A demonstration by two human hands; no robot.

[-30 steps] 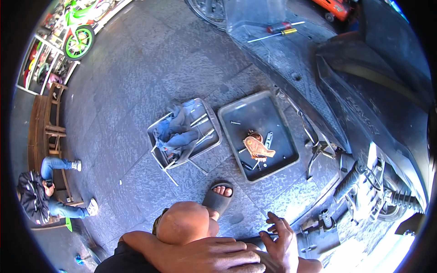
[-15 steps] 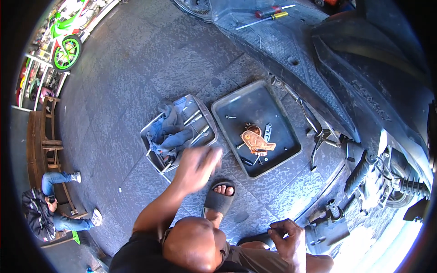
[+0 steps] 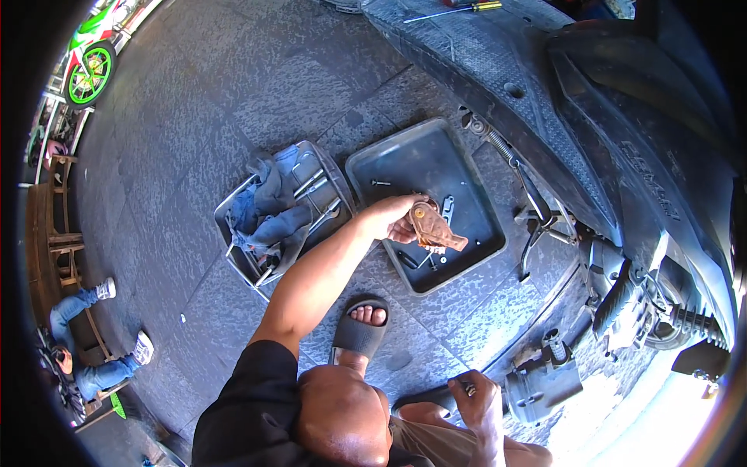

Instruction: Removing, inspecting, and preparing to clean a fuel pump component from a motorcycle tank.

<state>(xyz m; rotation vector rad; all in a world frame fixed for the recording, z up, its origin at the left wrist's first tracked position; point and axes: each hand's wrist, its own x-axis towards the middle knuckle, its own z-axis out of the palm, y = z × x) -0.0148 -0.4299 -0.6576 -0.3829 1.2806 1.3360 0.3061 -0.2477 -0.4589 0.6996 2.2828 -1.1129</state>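
Observation:
My left hand (image 3: 397, 219) reaches over the black tray (image 3: 359, 167) and grips a rusty brown metal part (image 3: 435, 227) by its left side, fingers partly hidden behind it. The part is flat, with a narrow end pointing right and a brass-coloured round spot. Around it in the tray lie a grey metal bracket (image 3: 447, 208), a bolt (image 3: 380, 183) and a dark-handled tool (image 3: 407, 259). My right hand (image 3: 477, 400) rests low near my leg, fingers closed; a small shiny bit shows there, too small to name.
Left of the tray stands a metal bin (image 3: 221, 212) with blue rags (image 3: 272, 222) and wrenches (image 3: 315, 185). A dark scooter (image 3: 545, 132) fills the right, a yellow-handled screwdriver (image 3: 459, 11) on its footboard. A grey cylindrical part (image 3: 545, 381) lies below it. Someone in jeans (image 3: 105, 373) sits far left.
My left hand has moved right from beside the bin to the tray and taken hold of the rusty part, which has turned slightly. My right hand stays low with its fingers closed.

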